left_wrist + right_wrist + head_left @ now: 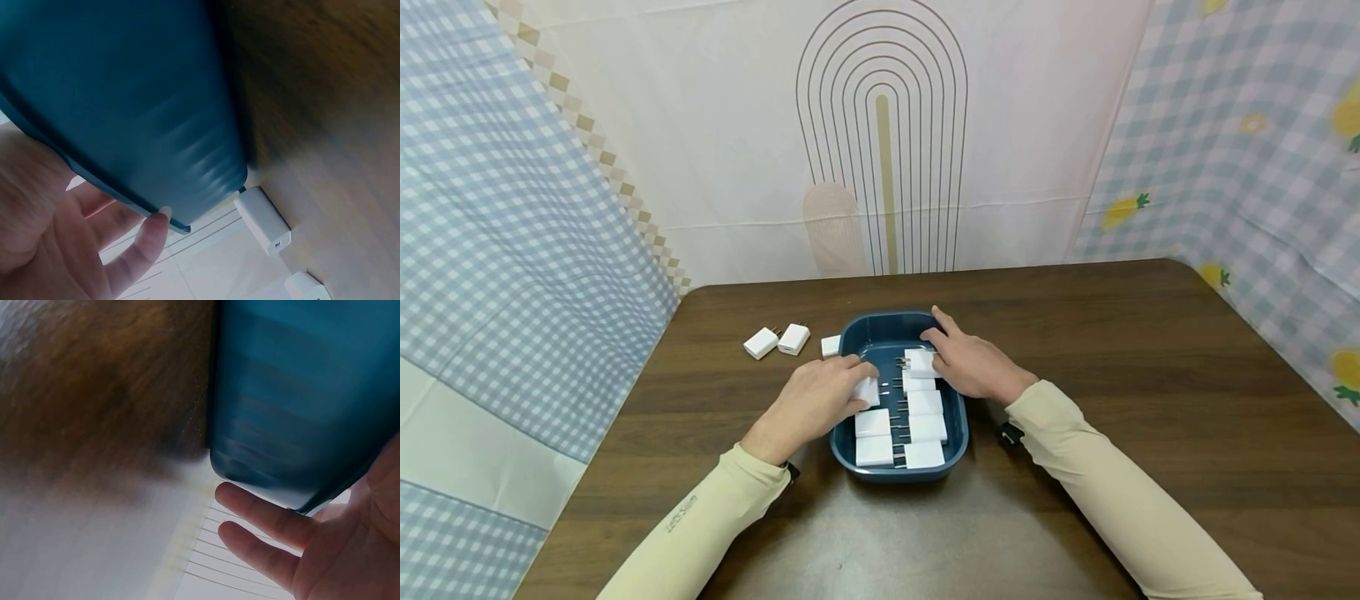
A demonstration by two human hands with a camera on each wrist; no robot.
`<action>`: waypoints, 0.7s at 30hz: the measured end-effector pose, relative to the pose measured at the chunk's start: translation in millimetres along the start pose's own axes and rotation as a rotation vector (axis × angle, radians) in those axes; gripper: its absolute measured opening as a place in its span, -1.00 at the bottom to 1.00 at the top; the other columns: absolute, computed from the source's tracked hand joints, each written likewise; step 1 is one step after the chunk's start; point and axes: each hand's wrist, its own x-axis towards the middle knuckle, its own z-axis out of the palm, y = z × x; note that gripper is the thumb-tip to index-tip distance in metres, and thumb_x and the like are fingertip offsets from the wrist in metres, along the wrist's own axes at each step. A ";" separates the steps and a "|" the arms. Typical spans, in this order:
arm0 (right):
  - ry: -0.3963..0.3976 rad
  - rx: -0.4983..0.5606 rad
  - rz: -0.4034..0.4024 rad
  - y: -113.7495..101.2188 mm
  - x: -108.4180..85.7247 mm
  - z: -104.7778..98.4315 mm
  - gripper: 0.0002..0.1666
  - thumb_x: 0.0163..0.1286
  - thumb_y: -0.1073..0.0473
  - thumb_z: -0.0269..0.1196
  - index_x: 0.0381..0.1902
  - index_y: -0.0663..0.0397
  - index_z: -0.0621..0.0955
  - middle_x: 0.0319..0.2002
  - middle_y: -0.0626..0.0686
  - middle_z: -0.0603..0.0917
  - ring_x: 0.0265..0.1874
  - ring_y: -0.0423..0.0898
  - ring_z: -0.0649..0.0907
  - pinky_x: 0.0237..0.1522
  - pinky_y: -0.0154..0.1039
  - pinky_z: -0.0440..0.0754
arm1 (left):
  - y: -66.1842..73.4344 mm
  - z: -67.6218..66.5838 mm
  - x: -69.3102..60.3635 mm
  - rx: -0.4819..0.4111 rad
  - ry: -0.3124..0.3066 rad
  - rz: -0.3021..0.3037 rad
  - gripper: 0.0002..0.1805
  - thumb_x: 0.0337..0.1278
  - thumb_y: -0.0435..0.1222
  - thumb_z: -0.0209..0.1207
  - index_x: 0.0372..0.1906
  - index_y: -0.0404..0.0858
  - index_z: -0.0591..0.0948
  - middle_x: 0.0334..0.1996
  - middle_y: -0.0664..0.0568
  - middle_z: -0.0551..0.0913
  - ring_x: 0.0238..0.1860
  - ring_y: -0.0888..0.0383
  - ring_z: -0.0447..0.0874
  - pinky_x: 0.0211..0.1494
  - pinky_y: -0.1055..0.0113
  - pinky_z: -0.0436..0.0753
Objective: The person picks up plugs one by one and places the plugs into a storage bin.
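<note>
a dark blue bin (897,476) stands on a brown tabletop (1112,350), with white plug chargers (926,428) in two columns, prongs inward. the left hand (820,396) pinches a charger (868,392) half covered by its fingers. the right hand (973,364), partly spread, reaches over the far right rim; whether it grips the charger (921,365) beside its thumb is unclear. outside, a loose charger (831,346) is partly hidden by the bin. tabletop runs widest rightward.

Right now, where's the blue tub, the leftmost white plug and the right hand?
Blue tub (901,475): head view, on its near rim.
Leftmost white plug (761,343): head view, on its top face.
Right hand (973,364): head view, on its back.
</note>
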 end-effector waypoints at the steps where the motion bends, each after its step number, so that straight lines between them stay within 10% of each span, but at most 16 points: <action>1: 0.000 0.000 0.000 0.1 0.0 0.1 -0.46 0.58 0.12 -0.03 0.46 0.04 0.39 0.65 0.23 -0.11 -0.27 -0.04 0.71 -0.30 -0.22 0.67 | 0.3 -0.4 0.1 -0.005 -0.009 -0.002 -0.56 0.14 -0.08 0.42 0.14 -0.02 0.67 -0.05 0.10 0.73 -0.19 0.20 0.68 -0.14 0.27 0.68; 21: 0.004 -0.001 -0.005 -0.7 -1.6 -0.9 -0.46 0.58 0.13 -0.04 0.46 0.05 0.39 0.65 0.24 -0.10 -0.17 0.01 0.72 -0.18 -0.12 0.71 | 4.7 -6.5 5.7 0.004 -0.149 -0.020 -0.59 0.18 -0.08 0.38 0.14 0.00 0.67 -0.04 0.09 0.73 -0.31 0.22 0.59 -0.24 0.34 0.62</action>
